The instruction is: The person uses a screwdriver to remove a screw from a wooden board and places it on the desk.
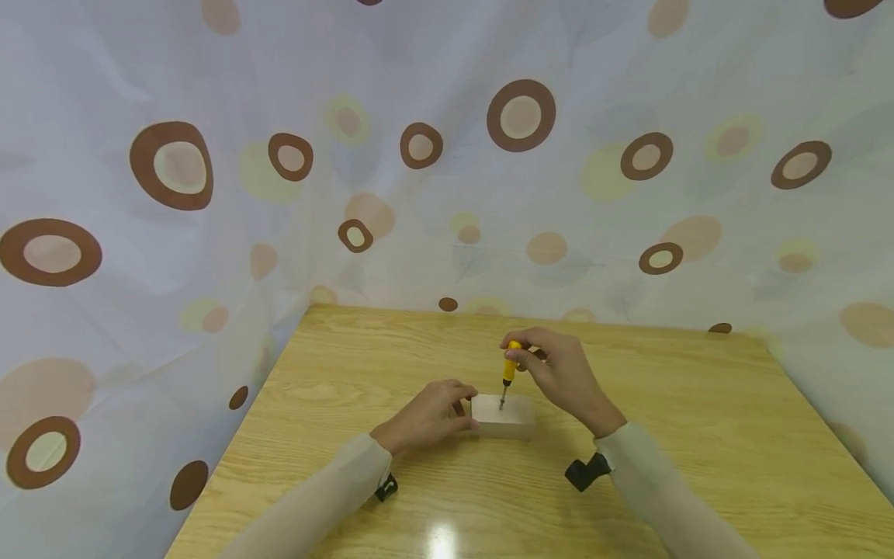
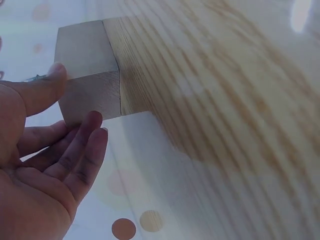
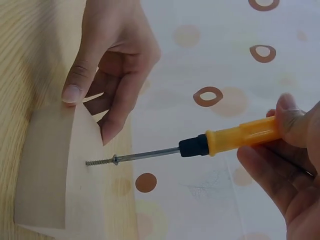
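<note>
A pale wooden block (image 1: 515, 425) lies on the table. My left hand (image 1: 431, 415) grips its left end, thumb on the near side and fingers at the far side. From the block's top a metal screw (image 3: 100, 162) stands up, with much of its thread showing. My right hand (image 1: 564, 379) holds the yellow handle of a screwdriver (image 3: 245, 136) between thumb and fingers. The screwdriver's shaft slants slightly, and its tip meets the screw's head. In the left wrist view, the thumb and fingertips touch the end of the block (image 2: 87, 50); the screw is mostly hidden there.
The wood-grain table (image 1: 698, 419) spreads around the block. Behind it and along its sides hangs a white sheet (image 1: 461, 194) with brown rings and pale spots. Black wrist pieces (image 1: 587, 471) show at both cuffs.
</note>
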{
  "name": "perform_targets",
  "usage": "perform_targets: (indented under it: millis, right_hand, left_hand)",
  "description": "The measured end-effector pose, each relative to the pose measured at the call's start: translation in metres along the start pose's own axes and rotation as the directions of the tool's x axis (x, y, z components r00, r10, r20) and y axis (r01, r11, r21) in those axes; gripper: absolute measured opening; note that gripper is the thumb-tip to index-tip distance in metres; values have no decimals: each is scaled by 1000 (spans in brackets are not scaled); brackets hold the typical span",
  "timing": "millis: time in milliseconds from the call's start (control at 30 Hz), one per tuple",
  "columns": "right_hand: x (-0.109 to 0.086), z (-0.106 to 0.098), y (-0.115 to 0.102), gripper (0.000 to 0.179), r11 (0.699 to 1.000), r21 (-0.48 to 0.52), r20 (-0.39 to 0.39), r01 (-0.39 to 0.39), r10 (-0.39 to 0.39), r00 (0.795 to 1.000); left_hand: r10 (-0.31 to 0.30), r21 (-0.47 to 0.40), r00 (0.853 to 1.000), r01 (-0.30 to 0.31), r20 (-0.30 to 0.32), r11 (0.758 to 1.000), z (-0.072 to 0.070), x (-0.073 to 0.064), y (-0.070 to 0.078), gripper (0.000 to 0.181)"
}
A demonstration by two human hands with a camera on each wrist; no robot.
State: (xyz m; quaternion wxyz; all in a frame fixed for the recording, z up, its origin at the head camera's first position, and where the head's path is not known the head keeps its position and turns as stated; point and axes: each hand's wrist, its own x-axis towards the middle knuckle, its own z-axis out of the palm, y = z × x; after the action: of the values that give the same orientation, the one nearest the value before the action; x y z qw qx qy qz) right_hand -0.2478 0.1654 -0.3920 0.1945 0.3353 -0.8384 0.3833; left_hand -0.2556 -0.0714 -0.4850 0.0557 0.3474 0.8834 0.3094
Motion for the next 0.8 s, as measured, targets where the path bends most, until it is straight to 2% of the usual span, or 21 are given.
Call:
perform_targets:
  millis: [167,333,433,500,600,700,800]
  right_hand:
    - [0,-3,-1,12,996,40,37,-83,82,996]
    - [-6,0,-1,21,974,6,-54,-226,226,973]
    - [-9,2,-1,20,964,6,-117,-266,265,957]
    - [-9,2,-1,16,969,-1,-130,-245,243,961]
    - [-7,0,-4,10,985,-31,-96,-172,168,981]
    - [-4,-4,-8,9,995,-32,-9,-100,99,995]
    - [0,-6,-10,13,996,-5,72,-91,91,993]
  left_hand:
    - [5,35,1000,-5,-6,999,1,2,3,48]
    - [-6,30,1000,7,-16,1000,3,4,4,44]
    - [-9,24,1000,9,-9,1000,3,3,3,44]
    - [-7,23,1000,7,-10,1000,3,2,4,44]
    - [-2,34,1000,2,-14,999,2,1,5,44]
    - [5,40,1000,-5,-15,999,2,2,5,43]
    - [4,48,1000,-4,-15,999,2,1,5,43]
